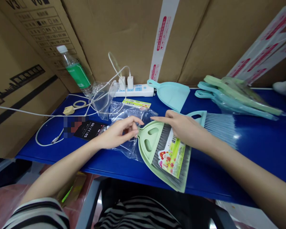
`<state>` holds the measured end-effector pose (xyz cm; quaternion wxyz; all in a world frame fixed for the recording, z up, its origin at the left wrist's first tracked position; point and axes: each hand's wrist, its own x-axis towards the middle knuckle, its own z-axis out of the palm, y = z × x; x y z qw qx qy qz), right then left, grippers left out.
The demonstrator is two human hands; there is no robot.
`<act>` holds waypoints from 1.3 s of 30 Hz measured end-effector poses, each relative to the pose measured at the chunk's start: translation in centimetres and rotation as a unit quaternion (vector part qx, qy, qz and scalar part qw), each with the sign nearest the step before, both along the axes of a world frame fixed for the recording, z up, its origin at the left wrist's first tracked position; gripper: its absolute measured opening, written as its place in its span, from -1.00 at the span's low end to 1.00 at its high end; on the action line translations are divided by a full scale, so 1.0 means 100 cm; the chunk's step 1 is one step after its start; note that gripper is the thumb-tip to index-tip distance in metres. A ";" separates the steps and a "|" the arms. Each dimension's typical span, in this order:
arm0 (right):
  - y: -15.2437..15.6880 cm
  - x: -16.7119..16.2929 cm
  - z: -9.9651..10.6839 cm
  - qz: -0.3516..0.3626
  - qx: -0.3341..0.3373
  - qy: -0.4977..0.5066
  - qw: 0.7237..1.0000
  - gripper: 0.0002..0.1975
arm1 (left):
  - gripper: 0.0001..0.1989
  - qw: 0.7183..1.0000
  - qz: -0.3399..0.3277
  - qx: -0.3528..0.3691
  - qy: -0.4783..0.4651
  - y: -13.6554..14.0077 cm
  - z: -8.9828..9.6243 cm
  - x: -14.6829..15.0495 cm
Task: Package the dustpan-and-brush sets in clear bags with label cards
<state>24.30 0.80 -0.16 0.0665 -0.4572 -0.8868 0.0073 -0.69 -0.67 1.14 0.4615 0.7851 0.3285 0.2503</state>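
A pale green dustpan point(143, 149) lies over the front edge of the table, with a grey-bristled hand brush point(160, 143) nested in it. A printed card point(173, 156) with a red mushroom picture sits on the bristles. My left hand point(124, 132) is closed, with curled fingers, about the handle end of the set. Along the far edge, my right hand point(181, 127) grips the set, its index finger pointing left; some of its fingers are hidden. Under and beside my left hand is a crumpled clear plastic bag point(131, 149).
Behind are a blue dustpan point(173, 93), a blue brush point(219, 125) and a pile of bagged dustpan sets point(238, 98). A power strip point(138, 90), white cables, a bottle point(77, 73), another printed card point(137, 103) and a phone point(88, 130) stand or lie leftward. Cardboard point(124, 28) walls the back.
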 end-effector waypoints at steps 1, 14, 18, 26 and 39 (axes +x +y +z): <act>0.001 0.001 0.000 -0.004 0.003 0.006 1.000 -0.25 | -0.81 1.000 -0.001 -0.002 -0.003 0.000 -0.001 0.000; 0.005 0.003 -0.007 -0.002 -0.039 0.034 0.999 -0.20 | -0.90 0.897 0.221 0.257 0.284 0.032 0.014 -0.041; 0.006 0.006 -0.008 0.014 -0.019 0.043 0.999 -0.22 | -0.91 0.875 0.222 0.223 0.368 0.045 0.011 -0.054; 0.008 0.006 -0.005 -0.031 -0.043 0.109 0.993 -0.51 | -0.89 0.960 0.101 0.065 0.251 0.038 0.010 -0.045; 0.008 -0.001 -0.007 -0.046 -0.057 0.226 0.971 -0.89 | -0.84 0.990 0.087 -0.043 0.100 0.035 0.004 -0.038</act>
